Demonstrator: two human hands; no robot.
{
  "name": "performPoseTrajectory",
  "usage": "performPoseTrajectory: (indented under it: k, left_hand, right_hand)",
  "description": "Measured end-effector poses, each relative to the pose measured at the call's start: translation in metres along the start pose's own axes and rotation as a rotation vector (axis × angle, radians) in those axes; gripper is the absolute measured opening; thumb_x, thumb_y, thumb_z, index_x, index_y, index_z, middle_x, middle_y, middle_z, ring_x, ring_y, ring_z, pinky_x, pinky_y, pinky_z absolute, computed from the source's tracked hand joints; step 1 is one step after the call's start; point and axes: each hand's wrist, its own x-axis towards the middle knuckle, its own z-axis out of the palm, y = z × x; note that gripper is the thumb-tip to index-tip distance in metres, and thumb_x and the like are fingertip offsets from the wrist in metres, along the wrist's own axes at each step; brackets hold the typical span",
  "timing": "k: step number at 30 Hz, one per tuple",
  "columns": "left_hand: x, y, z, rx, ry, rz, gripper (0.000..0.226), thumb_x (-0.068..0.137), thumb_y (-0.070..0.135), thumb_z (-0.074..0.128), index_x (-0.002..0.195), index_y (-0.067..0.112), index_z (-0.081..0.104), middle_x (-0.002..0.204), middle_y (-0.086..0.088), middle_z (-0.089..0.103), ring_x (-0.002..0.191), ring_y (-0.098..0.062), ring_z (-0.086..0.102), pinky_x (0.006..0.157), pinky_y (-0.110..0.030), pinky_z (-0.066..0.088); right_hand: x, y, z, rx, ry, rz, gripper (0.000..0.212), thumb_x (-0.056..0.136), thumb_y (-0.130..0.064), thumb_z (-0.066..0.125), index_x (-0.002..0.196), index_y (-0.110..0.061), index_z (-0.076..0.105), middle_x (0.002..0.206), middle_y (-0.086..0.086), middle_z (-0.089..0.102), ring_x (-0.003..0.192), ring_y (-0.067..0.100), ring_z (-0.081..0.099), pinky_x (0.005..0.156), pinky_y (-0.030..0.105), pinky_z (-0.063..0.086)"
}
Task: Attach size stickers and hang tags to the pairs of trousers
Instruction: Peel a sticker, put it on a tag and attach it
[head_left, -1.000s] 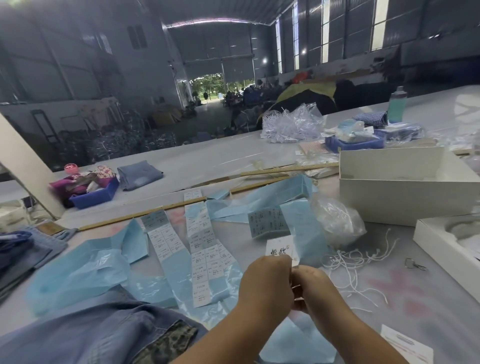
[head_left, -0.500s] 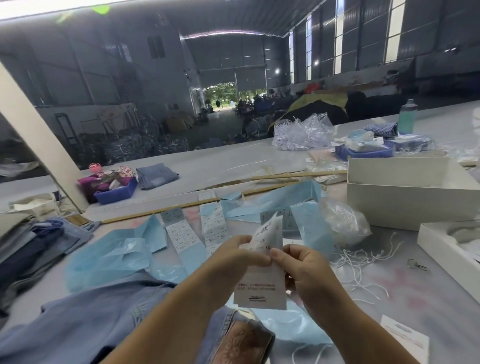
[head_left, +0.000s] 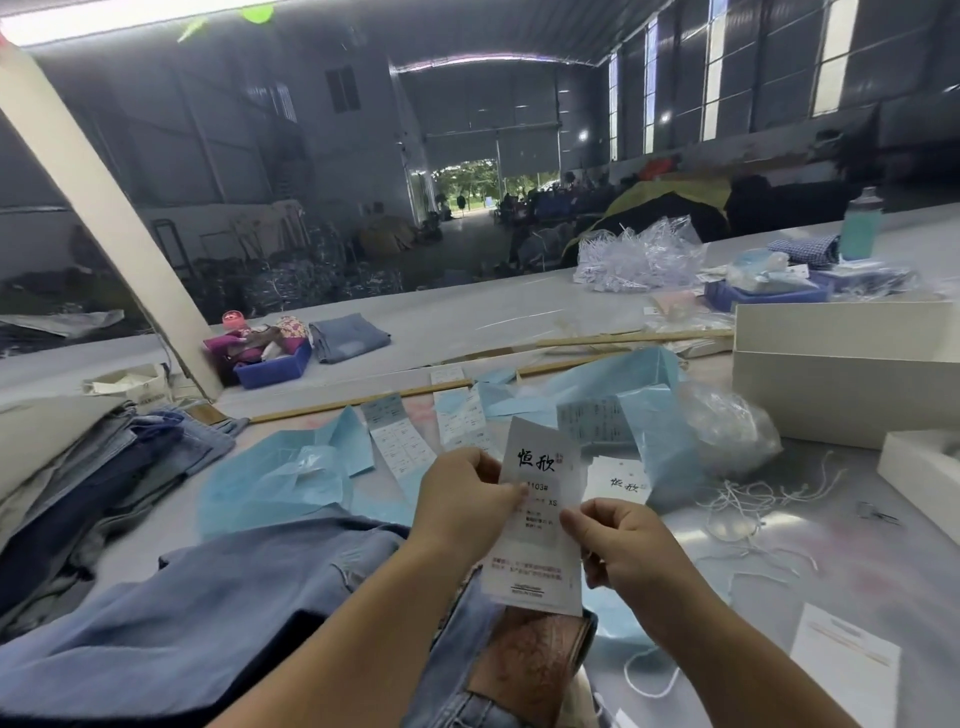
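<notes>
Holding the hang tag (head_left: 540, 514) upright above the denim trousers (head_left: 218, 613), both hands risk creasing it or smudging the size sticker if they squeeze. Left hand (head_left: 462, 506) pinches its left edge, right hand (head_left: 618, 540) its right edge, each grip closed on card.

you are holding a white hang tag (head_left: 540, 512) upright over the blue trousers (head_left: 218, 613), your left hand (head_left: 462, 501) pinching its left edge and your right hand (head_left: 621, 543) pinching its right edge.
</notes>
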Motion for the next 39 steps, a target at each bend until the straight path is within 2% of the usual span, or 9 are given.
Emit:
performPoseTrajectory:
  k: [7,13,18,22,25,28,33,36,39]
  left_hand:
    - [0.032,-0.015,0.029,0.086,0.074,0.061,0.023,0.091,0.019,0.066,0.072,0.014,0.052,0.077,-0.002,0.064,0.074,-0.02,0.065,0.062,-0.038,0.059]
    - [0.058,-0.028,0.025,-0.071,0.019,-0.048,0.021,0.097,0.024,0.058,0.084,0.01,0.049,0.089,-0.003,0.069,0.084,-0.023,0.068,0.067,-0.045,0.061]
    - [0.054,-0.037,0.036,0.041,-0.079,-0.002,0.013,0.096,0.03,0.059,0.087,0.02,0.058,0.087,0.006,0.07,0.08,-0.008,0.067,0.055,-0.015,0.049]
    - [0.05,-0.03,0.029,-0.08,-0.079,-0.057,0.011,0.095,0.023,0.06,0.093,0.012,0.06,0.09,0.001,0.072,0.083,-0.017,0.07,0.063,-0.031,0.058]
    - [0.04,-0.016,0.017,-0.2,-0.044,-0.082,0.006,0.093,0.016,0.061,0.095,0.011,0.061,0.088,-0.001,0.074,0.08,-0.02,0.072,0.068,-0.038,0.061]
    - [0.019,-0.004,0.003,-0.217,-0.01,-0.032,0.006,0.09,0.013,0.061,0.092,0.018,0.059,0.085,0.002,0.074,0.074,-0.019,0.072,0.062,-0.035,0.062]
    - [-0.028,0.005,-0.03,-0.083,0.062,0.163,0.042,0.087,0.014,0.053,0.109,0.047,0.042,0.079,-0.003,0.072,0.065,-0.023,0.068,0.054,-0.044,0.058]
    - [-0.054,-0.003,-0.053,0.082,0.089,0.275,0.071,0.088,0.014,0.049,0.134,0.06,0.021,0.085,0.004,0.069,0.061,-0.016,0.065,0.046,-0.029,0.051]
    - [-0.077,-0.011,-0.069,0.145,0.079,0.265,0.041,0.092,0.019,0.048,0.123,0.044,0.056,0.092,0.011,0.066,0.066,-0.001,0.061,0.047,-0.014,0.044]
  right_hand:
    - [0.046,0.018,-0.032,-0.089,0.115,0.085,0.023,0.095,-0.015,0.06,0.08,0.0,0.068,0.073,0.026,0.066,0.065,0.03,0.055,0.06,0.045,0.049]
    - [0.1,0.056,-0.08,-0.557,0.446,0.109,0.039,0.092,-0.021,0.063,0.059,-0.001,0.056,0.064,0.017,0.065,0.055,0.023,0.052,0.053,0.031,0.032]
    - [0.12,0.067,-0.083,-0.78,0.43,0.205,0.043,0.092,-0.031,0.057,0.06,-0.002,0.058,0.066,0.016,0.064,0.062,0.028,0.056,0.054,0.035,0.034]
    - [0.1,0.049,-0.077,-0.939,0.544,0.068,0.028,0.091,-0.022,0.054,0.066,-0.011,0.058,0.073,0.007,0.062,0.062,0.023,0.051,0.056,0.032,0.039]
    - [0.077,0.023,-0.06,-0.879,0.484,-0.281,0.014,0.091,-0.006,0.055,0.092,-0.007,0.069,0.09,0.009,0.068,0.073,0.022,0.056,0.062,0.031,0.045]
    - [0.045,-0.012,-0.033,-0.696,0.34,-0.483,0.016,0.089,-0.001,0.063,0.097,-0.014,0.07,0.082,-0.005,0.067,0.065,0.007,0.057,0.052,0.012,0.044]
    - [0.0,-0.069,0.007,-0.172,0.065,-0.395,0.032,0.081,-0.002,0.072,0.098,-0.029,0.066,0.076,-0.006,0.067,0.072,0.012,0.065,0.062,0.019,0.055]
    - [-0.017,-0.087,0.036,0.176,-0.077,-0.34,0.037,0.08,0.013,0.065,0.1,-0.018,0.069,0.076,0.003,0.061,0.071,0.018,0.064,0.064,0.026,0.057]
    - [-0.029,-0.094,0.071,0.44,-0.199,-0.246,0.035,0.078,0.018,0.06,0.103,-0.006,0.066,0.073,0.005,0.06,0.066,0.018,0.062,0.06,0.025,0.057]
